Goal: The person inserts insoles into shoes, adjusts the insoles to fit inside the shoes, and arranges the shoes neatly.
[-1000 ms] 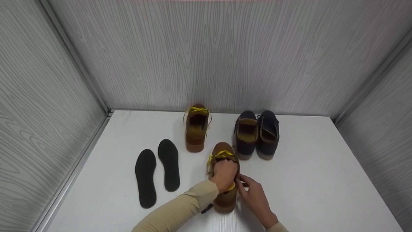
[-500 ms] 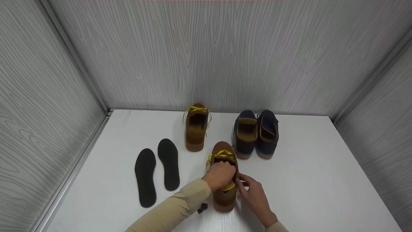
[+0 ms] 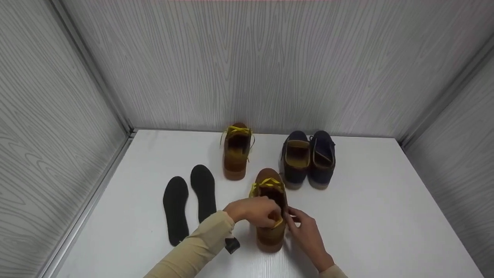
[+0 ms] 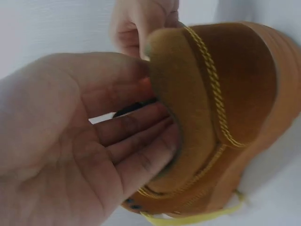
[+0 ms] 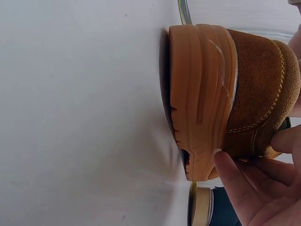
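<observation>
A brown suede shoe (image 3: 270,239) with yellow laces stands on the table in front of me, heel toward me. My left hand (image 3: 258,210) reaches over its opening from the left. In the left wrist view the fingers (image 4: 146,155) dip inside the heel collar (image 4: 176,94), their tips hidden within the shoe. My right hand (image 3: 307,231) holds the shoe's right side. In the right wrist view its thumb (image 5: 284,140) lies at the collar and a fingertip touches the side of the rubber sole (image 5: 202,94). Yellow lining shows near the heel.
Two black insoles (image 3: 176,208) lie to the left, the nearer partly covered by my sleeve. A matching brown shoe (image 3: 234,166) stands behind, toward the wall. Two dark navy shoes (image 3: 296,170) stand side by side at the back right. Grey wood-grain walls (image 3: 247,65) enclose the white table.
My left hand has drawn back from deep in the shoe's front part toward the heel, the wrist swinging left. The shoe's front opening now shows. The right hand has stayed at the side.
</observation>
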{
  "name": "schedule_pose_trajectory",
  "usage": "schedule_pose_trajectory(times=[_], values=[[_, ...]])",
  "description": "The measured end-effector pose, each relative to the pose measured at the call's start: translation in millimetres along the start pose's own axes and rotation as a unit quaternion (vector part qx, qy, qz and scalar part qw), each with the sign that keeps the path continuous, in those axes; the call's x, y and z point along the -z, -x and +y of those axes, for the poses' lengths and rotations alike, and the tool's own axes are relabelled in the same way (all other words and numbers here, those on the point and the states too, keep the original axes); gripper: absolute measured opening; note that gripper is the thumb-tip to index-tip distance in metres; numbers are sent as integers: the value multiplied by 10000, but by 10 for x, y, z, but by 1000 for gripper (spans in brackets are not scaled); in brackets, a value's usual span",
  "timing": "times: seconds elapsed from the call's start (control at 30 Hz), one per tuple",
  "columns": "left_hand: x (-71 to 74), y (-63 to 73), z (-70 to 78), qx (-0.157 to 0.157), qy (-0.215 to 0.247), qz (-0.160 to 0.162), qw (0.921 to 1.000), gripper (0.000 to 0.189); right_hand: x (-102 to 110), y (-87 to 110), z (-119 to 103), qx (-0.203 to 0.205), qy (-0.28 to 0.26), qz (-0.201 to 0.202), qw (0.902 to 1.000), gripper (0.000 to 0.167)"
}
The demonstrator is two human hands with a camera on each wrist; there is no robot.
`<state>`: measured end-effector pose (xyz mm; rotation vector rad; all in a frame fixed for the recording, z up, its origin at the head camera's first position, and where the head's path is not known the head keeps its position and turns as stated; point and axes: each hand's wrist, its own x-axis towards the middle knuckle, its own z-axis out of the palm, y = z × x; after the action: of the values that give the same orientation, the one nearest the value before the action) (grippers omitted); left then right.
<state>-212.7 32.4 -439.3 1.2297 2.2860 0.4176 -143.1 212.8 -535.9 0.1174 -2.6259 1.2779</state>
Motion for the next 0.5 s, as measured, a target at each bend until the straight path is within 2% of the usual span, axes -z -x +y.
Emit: schedule_pose_trajectory(times=[0.17, 0.3, 0.37, 0.5], values=[[-62, -7, -120, -166, 465, 216, 9985, 25, -18, 6, 14, -122, -88, -86, 9999, 31], [-89, -13, -145, -384, 563, 386, 9969, 21, -21, 11, 19, -164, -154, -79, 9997, 32], [-83, -18, -143, -425, 555, 374, 9969, 20, -18, 12, 19, -142, -190, -56, 9997, 32], [-61, -39, -159, -428, 614, 144, 9971, 21, -10, 18, 16, -147, -241, -13, 9996, 32]])
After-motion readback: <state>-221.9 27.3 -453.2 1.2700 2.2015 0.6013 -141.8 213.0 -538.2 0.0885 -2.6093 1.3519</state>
